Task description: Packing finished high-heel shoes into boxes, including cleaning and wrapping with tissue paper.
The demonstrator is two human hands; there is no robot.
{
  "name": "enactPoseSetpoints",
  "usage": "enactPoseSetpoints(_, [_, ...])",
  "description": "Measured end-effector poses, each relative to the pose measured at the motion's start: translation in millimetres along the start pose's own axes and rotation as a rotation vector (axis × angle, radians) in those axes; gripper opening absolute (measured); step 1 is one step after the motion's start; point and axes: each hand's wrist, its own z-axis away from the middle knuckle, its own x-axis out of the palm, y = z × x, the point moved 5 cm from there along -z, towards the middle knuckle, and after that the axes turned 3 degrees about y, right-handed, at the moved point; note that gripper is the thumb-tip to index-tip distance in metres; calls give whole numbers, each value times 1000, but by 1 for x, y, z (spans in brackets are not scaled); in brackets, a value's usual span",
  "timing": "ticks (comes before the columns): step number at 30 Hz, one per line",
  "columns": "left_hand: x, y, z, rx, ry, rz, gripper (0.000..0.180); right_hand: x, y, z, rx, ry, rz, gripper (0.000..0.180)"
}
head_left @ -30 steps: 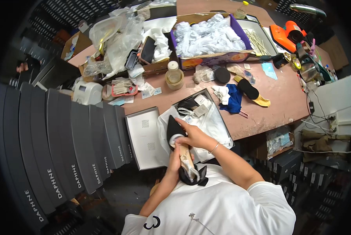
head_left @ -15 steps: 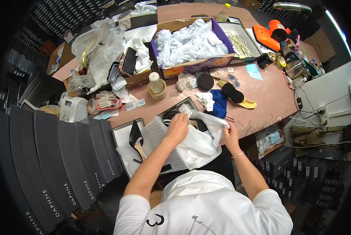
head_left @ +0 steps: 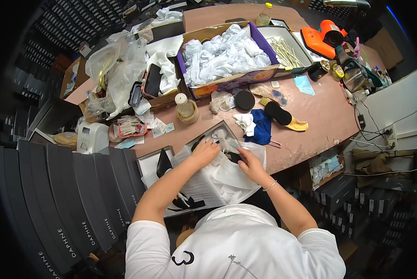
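An open shoe box (head_left: 216,131) lined with white tissue paper (head_left: 227,179) sits at the near table edge. My left hand (head_left: 206,151) presses into the paper at the box's middle, fingers curled on it. My right hand (head_left: 250,165) grips the paper just to the right, beside a black shoe (head_left: 235,156) that is mostly covered. A second black high-heeled shoe (head_left: 163,163) stands at the box's left side. A black bow piece (head_left: 186,202) lies at the near edge under my left forearm.
Dark grey shoe boxes (head_left: 55,200) are stacked in a row at the left. On the table are a purple-sided carton of white paper wads (head_left: 227,58), a plastic bottle (head_left: 186,108), a blue cloth (head_left: 263,128), a black insole (head_left: 277,113) and an orange tool (head_left: 319,38).
A second ago both hands held a black shoe close to my body. They have since moved forward into the box and now work the tissue paper over the shoe.
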Motion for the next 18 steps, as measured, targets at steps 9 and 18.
enactPoseSetpoints(9, [-151, 29, -16, 210, 217, -160, 7, 8, -11, 21, 20, 41, -53, 84])
enactPoseSetpoints(18, [-189, 27, 55, -302, 580, 169, 24, -26, -91, -14, -189, 109, 221, 75])
